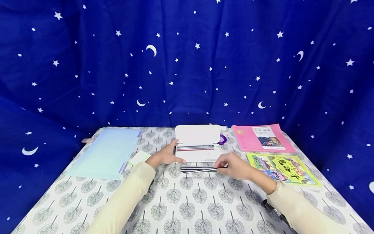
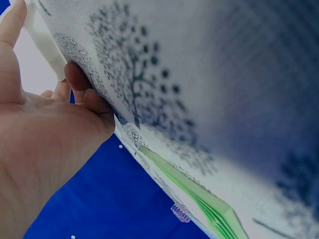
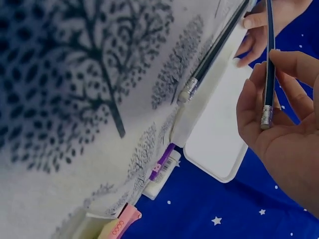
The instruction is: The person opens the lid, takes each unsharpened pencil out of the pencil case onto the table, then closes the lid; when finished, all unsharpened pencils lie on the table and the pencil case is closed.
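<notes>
A white pencil case (image 1: 201, 157) stands with its lid (image 1: 198, 134) raised in the head view. Several pencils (image 1: 195, 148), one of them red, lie along its back part. My left hand (image 1: 167, 154) spans the case's left end, forefinger by the hinge and thumb at the front corner, both stretched out. In front of the case lie several dark pencils (image 1: 188, 168) side by side. My right hand (image 1: 233, 165) pinches a dark pencil (image 3: 270, 64) near its eraser end, held slanting over the others; its metal band and eraser show in the right wrist view.
A light blue spiral notebook (image 1: 102, 152) and pale green sticky notes (image 1: 139, 158) lie to the left. Behind the case's right end are a purple tape roll (image 1: 222, 139) and a white eraser (image 3: 162, 177). To the right are a pink book (image 1: 245, 139) and a yellow picture book (image 1: 287, 169).
</notes>
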Demonstrator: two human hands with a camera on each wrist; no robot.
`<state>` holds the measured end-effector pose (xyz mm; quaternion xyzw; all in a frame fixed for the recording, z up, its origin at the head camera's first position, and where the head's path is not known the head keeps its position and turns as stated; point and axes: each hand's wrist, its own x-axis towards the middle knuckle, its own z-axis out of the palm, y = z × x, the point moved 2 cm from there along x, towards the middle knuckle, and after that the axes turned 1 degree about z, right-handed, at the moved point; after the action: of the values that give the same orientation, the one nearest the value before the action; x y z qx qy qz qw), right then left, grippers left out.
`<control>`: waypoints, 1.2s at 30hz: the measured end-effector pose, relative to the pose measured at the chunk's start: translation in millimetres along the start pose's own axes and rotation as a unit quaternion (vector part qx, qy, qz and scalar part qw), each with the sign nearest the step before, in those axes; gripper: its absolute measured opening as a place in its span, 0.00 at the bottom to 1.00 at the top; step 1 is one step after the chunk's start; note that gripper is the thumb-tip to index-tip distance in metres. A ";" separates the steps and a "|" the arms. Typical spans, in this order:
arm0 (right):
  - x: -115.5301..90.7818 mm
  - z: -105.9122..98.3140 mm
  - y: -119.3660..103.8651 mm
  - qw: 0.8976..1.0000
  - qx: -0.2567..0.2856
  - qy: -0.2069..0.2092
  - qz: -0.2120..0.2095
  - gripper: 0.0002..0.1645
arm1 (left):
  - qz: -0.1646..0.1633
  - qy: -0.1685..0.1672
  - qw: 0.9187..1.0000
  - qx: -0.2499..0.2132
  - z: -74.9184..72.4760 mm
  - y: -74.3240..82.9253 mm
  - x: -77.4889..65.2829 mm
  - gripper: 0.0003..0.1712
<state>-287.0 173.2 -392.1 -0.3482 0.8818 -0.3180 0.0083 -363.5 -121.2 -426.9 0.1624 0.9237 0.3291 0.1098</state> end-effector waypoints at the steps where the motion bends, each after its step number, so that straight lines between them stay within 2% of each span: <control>1: 0.1 1.2 0.0 1.000 0.000 0.000 -0.001 0.06 | -0.001 0.001 1.000 0.001 -0.3 0.1 -0.2 0.67; 11: 2.6 15.1 5.0 1.000 0.000 -0.016 0.004 0.06 | 0.004 0.004 1.000 0.005 0.9 -2.1 2.6 0.67; 16: 6.2 19.6 5.8 1.000 -0.018 -0.015 -0.016 0.06 | 0.001 0.004 1.000 0.001 0.4 -2.4 3.1 0.67; 28: 13.5 21.8 7.9 0.998 -0.055 -0.013 -0.027 0.07 | 0.005 0.002 1.000 -0.001 -2.9 -0.8 2.6 0.67; 36: 15.9 24.1 8.4 0.998 -0.050 -0.026 -0.021 0.07 | 0.006 0.001 1.000 -0.007 0.5 -2.1 3.2 0.67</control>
<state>-298.4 154.7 -412.8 -0.3749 0.8885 -0.2646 0.0073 -366.7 -121.3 -429.0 0.1670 0.9204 0.3365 0.1079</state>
